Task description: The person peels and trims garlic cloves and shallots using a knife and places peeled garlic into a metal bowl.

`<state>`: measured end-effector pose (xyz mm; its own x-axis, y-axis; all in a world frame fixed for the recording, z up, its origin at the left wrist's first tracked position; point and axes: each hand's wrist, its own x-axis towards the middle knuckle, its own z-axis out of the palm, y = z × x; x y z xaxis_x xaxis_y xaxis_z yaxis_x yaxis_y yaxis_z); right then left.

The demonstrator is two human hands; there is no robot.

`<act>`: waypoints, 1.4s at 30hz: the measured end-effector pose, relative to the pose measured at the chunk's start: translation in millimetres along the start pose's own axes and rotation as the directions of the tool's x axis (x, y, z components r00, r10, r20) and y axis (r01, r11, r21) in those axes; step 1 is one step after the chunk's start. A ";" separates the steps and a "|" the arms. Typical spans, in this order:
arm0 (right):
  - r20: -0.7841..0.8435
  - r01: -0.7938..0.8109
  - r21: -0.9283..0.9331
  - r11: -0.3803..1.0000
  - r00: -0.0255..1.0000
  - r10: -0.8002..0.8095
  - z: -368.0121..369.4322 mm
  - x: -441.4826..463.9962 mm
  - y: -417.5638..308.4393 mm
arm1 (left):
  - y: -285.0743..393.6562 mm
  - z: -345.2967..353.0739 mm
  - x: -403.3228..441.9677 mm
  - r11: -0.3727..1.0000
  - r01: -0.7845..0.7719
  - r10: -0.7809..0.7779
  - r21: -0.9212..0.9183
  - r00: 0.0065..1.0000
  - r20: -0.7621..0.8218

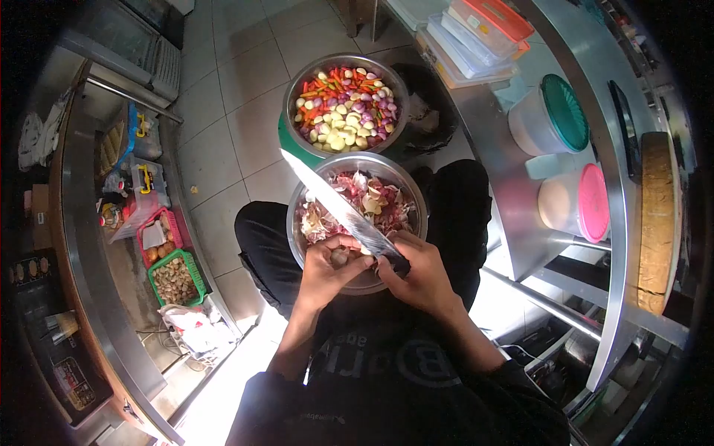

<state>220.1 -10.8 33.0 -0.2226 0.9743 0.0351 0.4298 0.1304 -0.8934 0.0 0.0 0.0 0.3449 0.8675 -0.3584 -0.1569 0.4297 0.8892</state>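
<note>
Head view, knife (341,206) diagonal, pointing upper left

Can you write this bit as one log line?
left hand: holds garlic; right hand: holds knife; underneath: bowl with peelings; beyond: second bowl with chillies

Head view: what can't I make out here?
In the head view:
Knife: its grip, mostly covered by the right hand.
Pale piece: its full shape, partly covered by the left hand.
Near bowl: its bottom, hidden under peelings.
</note>
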 end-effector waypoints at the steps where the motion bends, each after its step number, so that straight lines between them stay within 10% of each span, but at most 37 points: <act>1: -0.003 0.008 -0.013 1.000 1.000 -0.008 0.6 -0.7 0.1 | 0.4 1.1 -0.5 1.000 0.011 -0.011 -0.018 1.000 -0.011; 24: -0.156 -0.142 0.087 0.986 0.976 0.154 6.5 -6.5 -4.4 | -16.8 15.9 4.7 0.945 0.035 -0.059 -0.326 0.996 -0.062; 42: -0.216 -0.188 0.056 0.981 0.957 0.195 2.4 -7.2 -5.7 | -17.8 2.7 3.8 0.971 0.095 -0.109 -0.218 0.993 -0.052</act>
<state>217.2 -19.0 36.8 0.0601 0.9972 -0.0442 0.4145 -0.0652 -0.9077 6.6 -5.1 -16.4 0.3110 0.8275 -0.4676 -0.3214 0.5545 0.7676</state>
